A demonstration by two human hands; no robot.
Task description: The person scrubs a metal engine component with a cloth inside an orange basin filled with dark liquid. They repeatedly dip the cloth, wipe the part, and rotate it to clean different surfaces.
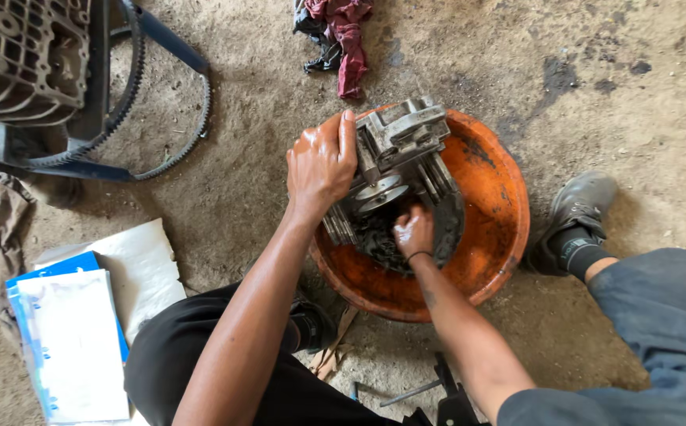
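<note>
Dusty concrete underlies a round orange basin (501,237); both hands grip its finned metal engine block (406,150).

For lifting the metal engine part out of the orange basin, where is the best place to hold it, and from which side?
Probably by the blocky upper end of the engine part, coming from the left, where the left hand already clasps it. That end stands clear above the orange basin rim. The lower end has thin fins and lies in dark grime, where the right hand works, so it looks slippery.
</note>
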